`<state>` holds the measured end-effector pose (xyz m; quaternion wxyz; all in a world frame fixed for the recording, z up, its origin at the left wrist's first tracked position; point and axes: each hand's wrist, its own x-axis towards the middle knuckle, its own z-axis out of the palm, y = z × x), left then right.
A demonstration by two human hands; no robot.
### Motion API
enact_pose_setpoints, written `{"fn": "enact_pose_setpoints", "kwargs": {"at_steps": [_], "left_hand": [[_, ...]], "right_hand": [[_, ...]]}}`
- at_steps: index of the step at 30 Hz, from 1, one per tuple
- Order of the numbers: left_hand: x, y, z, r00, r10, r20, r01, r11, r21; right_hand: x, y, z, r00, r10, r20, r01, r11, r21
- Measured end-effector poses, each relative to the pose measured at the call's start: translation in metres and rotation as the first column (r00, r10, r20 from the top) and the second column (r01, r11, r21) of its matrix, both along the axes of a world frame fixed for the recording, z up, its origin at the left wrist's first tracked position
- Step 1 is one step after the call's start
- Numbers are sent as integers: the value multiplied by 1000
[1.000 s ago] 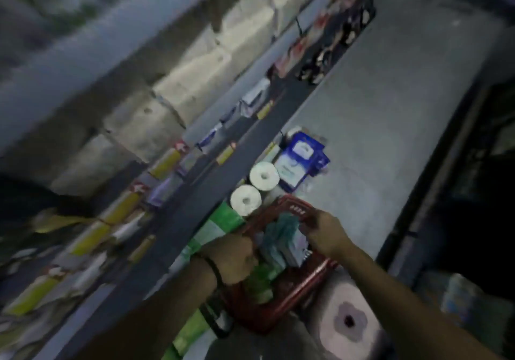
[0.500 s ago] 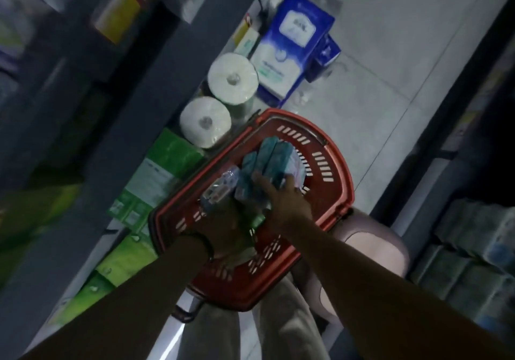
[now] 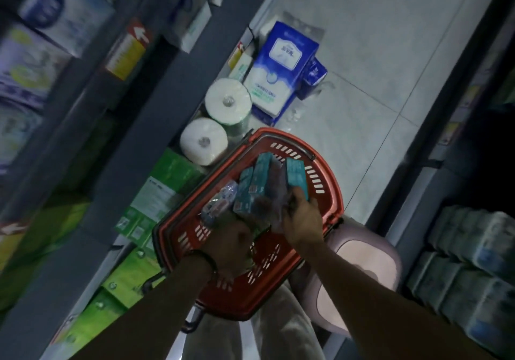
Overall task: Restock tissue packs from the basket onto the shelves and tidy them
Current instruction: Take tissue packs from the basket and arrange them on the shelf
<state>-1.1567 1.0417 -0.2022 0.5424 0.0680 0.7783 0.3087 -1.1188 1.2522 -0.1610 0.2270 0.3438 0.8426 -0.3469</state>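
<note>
Dim shop aisle, tiled floor; shelves point(image 3: 145, 125) at left carry wrapped paper goods. The red basket point(image 3: 273, 301) sits centre, with the teal tissue packs point(image 3: 262, 181) standing inside it, not yet shelved. The left hand point(image 3: 231, 245) is sunk among them, fingers curled; whether it holds anything cannot be told. The right hand point(image 3: 302, 220), spread over the middle packs half a second ago, has shifted onto the rightmost pack point(image 3: 296, 174) and curls round its near end. Judgement: a pack is selected and the lift-out is next.
</note>
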Motion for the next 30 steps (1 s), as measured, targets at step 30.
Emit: {"fn": "enact_pose_setpoints", "kwargs": {"at_steps": [30], "left_hand": [[-77, -68, 634, 619, 746, 246, -698, 380, 606]], "right_hand": [[-52, -79, 541, 818, -543, -190, 48, 394, -918]]}}
